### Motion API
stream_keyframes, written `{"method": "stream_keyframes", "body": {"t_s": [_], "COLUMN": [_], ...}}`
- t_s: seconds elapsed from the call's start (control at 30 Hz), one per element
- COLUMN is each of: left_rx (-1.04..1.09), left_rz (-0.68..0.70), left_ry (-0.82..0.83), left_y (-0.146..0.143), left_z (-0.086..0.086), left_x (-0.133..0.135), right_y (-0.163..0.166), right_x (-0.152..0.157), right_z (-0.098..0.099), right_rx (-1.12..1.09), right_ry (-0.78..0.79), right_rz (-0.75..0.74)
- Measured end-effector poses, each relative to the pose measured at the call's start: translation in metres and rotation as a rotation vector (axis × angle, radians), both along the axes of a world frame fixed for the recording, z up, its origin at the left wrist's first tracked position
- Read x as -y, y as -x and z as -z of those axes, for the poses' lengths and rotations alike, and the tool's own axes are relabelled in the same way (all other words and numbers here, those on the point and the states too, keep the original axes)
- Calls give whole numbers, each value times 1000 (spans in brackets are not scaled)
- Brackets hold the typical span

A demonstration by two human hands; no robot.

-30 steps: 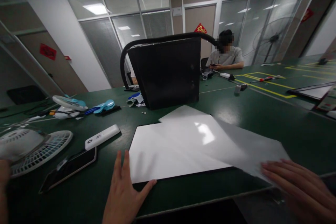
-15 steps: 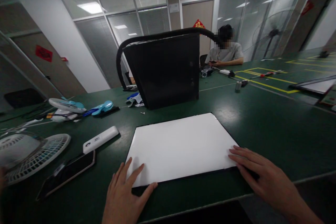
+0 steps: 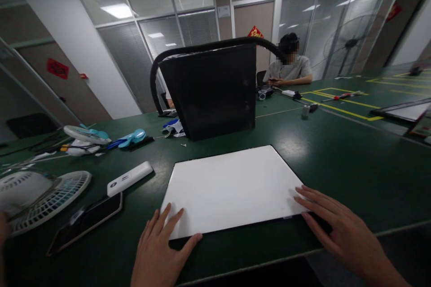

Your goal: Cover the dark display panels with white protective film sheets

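A flat white panel [image 3: 229,188] with a thin dark border lies on the green table [image 3: 353,166] in front of me. My left hand [image 3: 158,246] rests open at the panel's near left corner, fingers spread, thumb along its front edge. At the near right corner my right hand [image 3: 336,228] lies flat and open, fingertips touching the panel's edge. Neither hand holds anything.
A black upright box [image 3: 215,94] with a curved black hose stands behind the panel. To the left lie a white remote-like device [image 3: 129,178], a dark phone [image 3: 85,222], a white fan [image 3: 37,197] and blue tools [image 3: 131,136]. A person [image 3: 289,69] sits at the far side.
A loose translucent sheet that lay over the panel's right side a second ago is gone. My right hand has moved left onto the panel's near right corner.
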State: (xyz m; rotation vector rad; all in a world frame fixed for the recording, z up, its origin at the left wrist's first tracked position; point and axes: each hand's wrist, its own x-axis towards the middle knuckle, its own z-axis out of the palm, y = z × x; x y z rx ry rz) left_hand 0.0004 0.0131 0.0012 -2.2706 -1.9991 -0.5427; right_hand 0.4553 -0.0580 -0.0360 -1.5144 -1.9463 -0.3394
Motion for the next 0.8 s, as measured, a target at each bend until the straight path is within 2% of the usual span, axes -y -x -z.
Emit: {"method": "stream_keyframes", "body": {"t_s": [0.2, 0.43, 0.8], "left_rx": [-18, -79, -14], "left_rz": [5, 27, 40], "left_ry": [-31, -41, -18], "left_y": [0, 1, -1], "left_z": [0, 5, 3], "left_x": [2, 0, -1], "right_y": [0, -3, -3], "right_x": [0, -3, -4], "right_z": [-2, 4, 5], "right_rx": [40, 76, 139], "right_ry": [-10, 45, 10], "right_rz": [28, 75, 89]}}
